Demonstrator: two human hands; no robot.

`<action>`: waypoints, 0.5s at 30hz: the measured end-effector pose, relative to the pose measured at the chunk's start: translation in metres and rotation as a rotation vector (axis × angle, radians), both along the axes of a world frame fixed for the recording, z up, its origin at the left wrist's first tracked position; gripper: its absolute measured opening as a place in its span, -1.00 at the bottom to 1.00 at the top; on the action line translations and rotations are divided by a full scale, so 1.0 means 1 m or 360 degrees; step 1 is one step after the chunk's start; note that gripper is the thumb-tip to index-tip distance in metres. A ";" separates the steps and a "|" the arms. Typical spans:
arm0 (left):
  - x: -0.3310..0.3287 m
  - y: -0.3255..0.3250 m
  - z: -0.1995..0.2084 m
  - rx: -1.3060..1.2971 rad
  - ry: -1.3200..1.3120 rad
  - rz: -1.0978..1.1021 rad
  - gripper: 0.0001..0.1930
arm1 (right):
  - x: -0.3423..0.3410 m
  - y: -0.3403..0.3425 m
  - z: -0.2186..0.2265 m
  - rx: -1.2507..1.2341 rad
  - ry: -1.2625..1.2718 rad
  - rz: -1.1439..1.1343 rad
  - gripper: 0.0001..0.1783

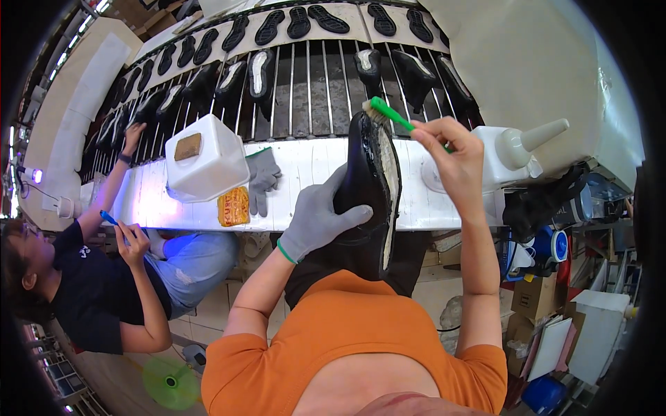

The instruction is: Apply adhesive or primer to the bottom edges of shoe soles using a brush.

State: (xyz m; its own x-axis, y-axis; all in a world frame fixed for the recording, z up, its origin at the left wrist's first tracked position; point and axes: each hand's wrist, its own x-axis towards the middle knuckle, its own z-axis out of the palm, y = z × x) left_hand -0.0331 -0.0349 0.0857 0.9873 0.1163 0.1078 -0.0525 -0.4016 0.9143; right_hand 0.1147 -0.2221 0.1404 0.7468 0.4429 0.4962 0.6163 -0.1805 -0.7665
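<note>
Across the near edge of the white bench [312,159], the gloved left hand [318,216] curls round a black shoe [361,152]; the bare right hand [456,151] pinches a green brush [393,115], bristles at its far end. Beyond, more shoes [261,73] line a metal-rod rack [309,90]; a co-worker [104,295] sits leftward.

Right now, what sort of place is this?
Probably a shoe workshop or factory line: black ridged shoe soles lie in a row, black shoe uppers with white undersides rest on silvery metal rods, and the right hand holds a green-handled brush at another black upper.
</note>
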 end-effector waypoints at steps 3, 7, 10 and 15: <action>0.002 0.001 -0.001 -0.0251 0.0032 -0.0045 -0.26 | 0.012 -0.004 0.003 -0.0056 0.0245 0.0215 -0.91; 0.002 0.002 -0.002 -0.0713 0.0122 -0.0098 -0.32 | 0.018 -0.014 0.010 -0.0212 0.0125 0.0618 -0.91; 0.002 0.003 -0.001 -0.0848 0.0176 -0.0117 -0.35 | 0.014 -0.019 0.016 -0.0289 0.0137 0.0772 -0.91; 0.003 0.003 -0.004 -0.0898 0.0174 -0.0086 -0.42 | 0.009 -0.024 0.017 -0.0383 0.0097 0.0879 -0.91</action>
State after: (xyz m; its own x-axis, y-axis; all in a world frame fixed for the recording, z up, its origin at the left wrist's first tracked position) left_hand -0.0301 -0.0320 0.0817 0.9954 0.0754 -0.0593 0.0474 0.1503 0.9875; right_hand 0.1235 -0.2459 0.1571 0.3983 0.8676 0.2975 0.6247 -0.0191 -0.7806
